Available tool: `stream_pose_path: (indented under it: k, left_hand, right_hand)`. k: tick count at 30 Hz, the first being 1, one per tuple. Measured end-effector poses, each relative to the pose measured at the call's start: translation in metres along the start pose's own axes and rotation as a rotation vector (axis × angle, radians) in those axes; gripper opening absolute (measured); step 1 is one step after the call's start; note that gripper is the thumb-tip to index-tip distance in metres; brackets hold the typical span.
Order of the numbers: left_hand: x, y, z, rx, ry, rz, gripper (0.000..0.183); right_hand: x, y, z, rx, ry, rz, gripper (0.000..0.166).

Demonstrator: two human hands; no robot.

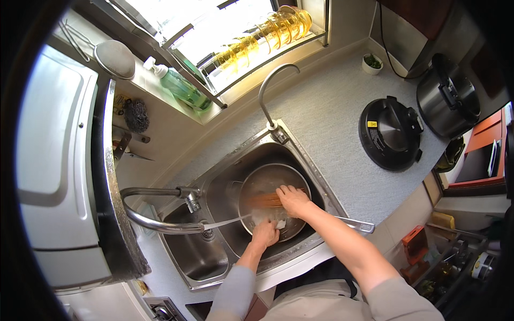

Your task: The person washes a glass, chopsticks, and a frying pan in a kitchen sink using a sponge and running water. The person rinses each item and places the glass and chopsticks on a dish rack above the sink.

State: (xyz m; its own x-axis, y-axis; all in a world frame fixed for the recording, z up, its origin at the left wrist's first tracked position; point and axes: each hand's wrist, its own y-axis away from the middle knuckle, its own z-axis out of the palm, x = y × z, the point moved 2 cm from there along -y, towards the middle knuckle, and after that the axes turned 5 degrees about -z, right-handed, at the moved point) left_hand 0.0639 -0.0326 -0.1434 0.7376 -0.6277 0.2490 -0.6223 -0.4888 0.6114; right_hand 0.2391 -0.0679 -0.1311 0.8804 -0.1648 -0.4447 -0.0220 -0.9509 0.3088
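Observation:
A wide round metal pan [249,180] rests in the larger basin of a stainless steel sink, with water in it. My right hand [295,200] grips a bundle of thin brown sticks [265,200], probably wooden chopsticks, blurred at the far end. Low over the pan, my left hand [266,233] has its fingers curled on a small white thing [281,224], perhaps a cloth; most of it is hidden. A stream of water [229,221] runs from the curved faucet [160,224] into the pan near both hands.
The smaller basin [196,257] is at left. A thin second tap [263,92] rises behind the sink. A metal long handle [357,224] crosses the right rim. On the counter are a black cooker lid [389,132], a pot [447,98] and a white cup [372,64]. A green soap bottle [180,86] stands on the ledge.

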Motion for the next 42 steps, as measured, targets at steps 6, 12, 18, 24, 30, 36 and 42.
stream_pose_path:
  k: [6,12,18,24,30,36,42]
  left_hand:
    - [-0.027,0.037,-0.018,0.37,0.55,-0.243,0.024]
    - [-0.067,0.022,-0.012,0.549,0.897,-0.285,0.033]
    - [-0.036,0.001,-0.039,0.414,0.279,-0.21,0.028]
    - [-0.042,-0.041,0.021,0.121,-0.297,0.127,0.034]
    - [-0.048,-0.049,0.044,0.155,-0.376,0.263,0.019]
    - [-0.037,0.012,-0.022,0.397,0.028,0.24,0.022]
    - [-0.04,0.038,-0.05,0.848,0.385,0.136,0.028]
  right_hand:
    - [0.011,-0.052,0.101,-0.207,0.291,0.144,0.047]
    - [0.013,-0.046,0.05,-0.301,-0.023,0.162,0.038]
    - [0.023,-0.039,-0.044,-0.385,-0.121,0.193,0.029]
    - [0.017,-0.027,-0.067,-0.198,-0.138,0.239,0.032]
    - [0.011,-0.024,-0.017,-0.2,-0.15,0.239,0.038]
    - [0.001,-0.021,0.022,-0.343,-0.186,0.288,0.048]
    - [-0.018,-0.013,0.016,-0.189,-0.123,0.172,0.044]
